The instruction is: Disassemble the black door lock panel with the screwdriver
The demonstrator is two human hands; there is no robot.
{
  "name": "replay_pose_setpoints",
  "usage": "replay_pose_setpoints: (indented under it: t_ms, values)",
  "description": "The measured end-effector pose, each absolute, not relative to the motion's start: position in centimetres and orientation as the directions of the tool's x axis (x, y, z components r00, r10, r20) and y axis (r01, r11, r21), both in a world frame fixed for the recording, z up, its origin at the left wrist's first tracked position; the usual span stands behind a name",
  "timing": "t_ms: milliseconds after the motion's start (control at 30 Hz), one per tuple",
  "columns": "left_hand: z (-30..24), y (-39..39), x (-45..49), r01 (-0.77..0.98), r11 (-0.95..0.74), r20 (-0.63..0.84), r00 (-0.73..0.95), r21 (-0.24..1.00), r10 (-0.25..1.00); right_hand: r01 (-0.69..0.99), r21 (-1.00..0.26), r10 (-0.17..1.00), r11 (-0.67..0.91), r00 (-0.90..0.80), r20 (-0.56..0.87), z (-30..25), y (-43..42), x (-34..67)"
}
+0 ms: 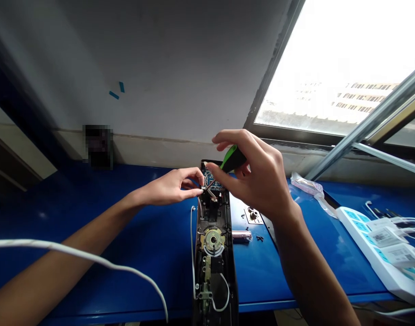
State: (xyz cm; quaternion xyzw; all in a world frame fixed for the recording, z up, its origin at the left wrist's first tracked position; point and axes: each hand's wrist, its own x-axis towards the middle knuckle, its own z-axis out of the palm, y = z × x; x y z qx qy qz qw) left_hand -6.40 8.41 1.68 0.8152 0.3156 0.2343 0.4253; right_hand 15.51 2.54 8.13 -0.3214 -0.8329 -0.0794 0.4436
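Observation:
A long, narrow black housing (233, 271) lies open-side up in front of me, with a blue circuit board (214, 177) at its far end. Nearer to me it holds a round metal disc part (213, 241) and several thin wires. My right hand (258, 174) grips a green and black screwdriver (233, 159), its shaft slanting down to the left beside the circuit board. At the housing's left edge, my left hand (175, 185) pinches close to the screwdriver tip. A tiny white piece shows at those fingertips, too small to make out.
Right of the housing lie a square metal plate part (253, 215), loose small screws (260, 238) and a wrapped cylinder (242, 236). A white power strip (360, 244) with plugged-in adapters stands at right. A white cable (92, 258) crosses my left forearm. Behind rise a wall and a window.

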Motion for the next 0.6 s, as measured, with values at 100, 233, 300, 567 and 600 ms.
replay_pose_setpoints:
  t_ms: [100,233,300,567,600]
  values:
    - [1.56,8.52,-6.42,0.308,-0.435,0.112,0.695,0.846,0.71,0.579,-0.156,0.441,0.8,-0.391,0.808,8.08,2.58,15.42]
    - [1.44,8.61,-6.46,0.316,-0.43,0.103,0.694,0.846,0.713,0.561,-0.142,0.426,0.816,-0.417,0.802,8.14,2.55,15.33]
    - [1.43,8.61,-6.45,0.325,-0.425,0.099,0.686,0.845,0.721,0.583,-0.139,0.434,0.801,-0.405,0.805,8.11,2.61,15.38]
    - [1.47,8.62,-6.29,0.313,-0.434,0.105,0.699,0.845,0.708,0.545,-0.167,0.436,0.822,-0.412,0.8,8.12,2.55,15.44]
    - [1.43,8.64,-6.29,0.317,-0.431,0.103,0.694,0.845,0.712,0.556,-0.164,0.439,0.815,-0.406,0.801,8.13,2.54,15.42]
